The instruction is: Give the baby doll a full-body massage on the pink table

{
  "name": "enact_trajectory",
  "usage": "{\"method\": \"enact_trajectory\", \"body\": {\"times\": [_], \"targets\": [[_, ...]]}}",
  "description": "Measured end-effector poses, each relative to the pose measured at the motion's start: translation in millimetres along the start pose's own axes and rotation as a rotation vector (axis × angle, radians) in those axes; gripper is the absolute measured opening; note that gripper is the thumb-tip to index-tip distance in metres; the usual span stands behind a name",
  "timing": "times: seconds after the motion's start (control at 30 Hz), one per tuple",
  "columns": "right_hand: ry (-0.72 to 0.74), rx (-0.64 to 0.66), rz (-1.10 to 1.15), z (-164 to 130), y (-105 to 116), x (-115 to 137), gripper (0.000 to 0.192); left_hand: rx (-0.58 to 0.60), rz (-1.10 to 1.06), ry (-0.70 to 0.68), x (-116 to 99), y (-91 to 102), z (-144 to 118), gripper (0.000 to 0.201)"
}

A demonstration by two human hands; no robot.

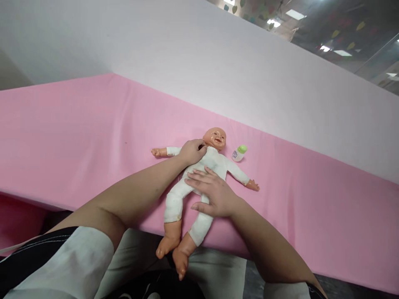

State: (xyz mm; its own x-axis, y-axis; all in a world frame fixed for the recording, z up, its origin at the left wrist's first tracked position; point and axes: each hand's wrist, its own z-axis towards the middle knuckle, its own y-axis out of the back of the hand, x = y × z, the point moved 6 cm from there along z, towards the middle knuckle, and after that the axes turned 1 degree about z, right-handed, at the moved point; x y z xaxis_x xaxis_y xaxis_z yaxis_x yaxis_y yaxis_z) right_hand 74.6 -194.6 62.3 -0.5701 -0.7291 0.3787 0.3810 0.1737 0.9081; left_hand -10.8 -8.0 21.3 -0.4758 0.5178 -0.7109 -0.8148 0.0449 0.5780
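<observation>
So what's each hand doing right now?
Left hand: closed, pinching the white suit at the doll's neck.
Right hand: open, lying flat on the doll's belly, gripping nothing.

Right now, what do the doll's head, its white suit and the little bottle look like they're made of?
The doll's head looks like hard glossy plastic or vinyl: light glints off it. Its white suit looks like soft matte cloth, wrinkled and a bit grubby at the legs. The little bottle seems smooth plastic, whitish with a green cap. The left hand pinches the suit near the neck.
</observation>
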Motion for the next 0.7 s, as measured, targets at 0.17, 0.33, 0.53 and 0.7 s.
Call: {"method": "enact_trajectory", "body": {"times": [0.17, 0.33, 0.53, 0.7], "targets": [[-0.173, -0.005, -0.075, -7, 6, -44, 0.082, 0.004, -0.028, 0.028, -1, -1.1, -2, 0.021], [-0.352, -0.122, -0.087, -16, 17, -95, 0.064, 0.028, -0.002, -0.002, -7, -0.7, 0, 0.022], [-0.639, -0.318, -0.128, -25, 28, -129, 0.056, 0.038, 0.064, -0.122, -29, 10.0, -9, 0.027], [-0.801, -0.267, -0.236, -30, 28, -143, 0.047, 0.295, -0.162, -0.276, -87, 10.7, -47, 0.027]]}}
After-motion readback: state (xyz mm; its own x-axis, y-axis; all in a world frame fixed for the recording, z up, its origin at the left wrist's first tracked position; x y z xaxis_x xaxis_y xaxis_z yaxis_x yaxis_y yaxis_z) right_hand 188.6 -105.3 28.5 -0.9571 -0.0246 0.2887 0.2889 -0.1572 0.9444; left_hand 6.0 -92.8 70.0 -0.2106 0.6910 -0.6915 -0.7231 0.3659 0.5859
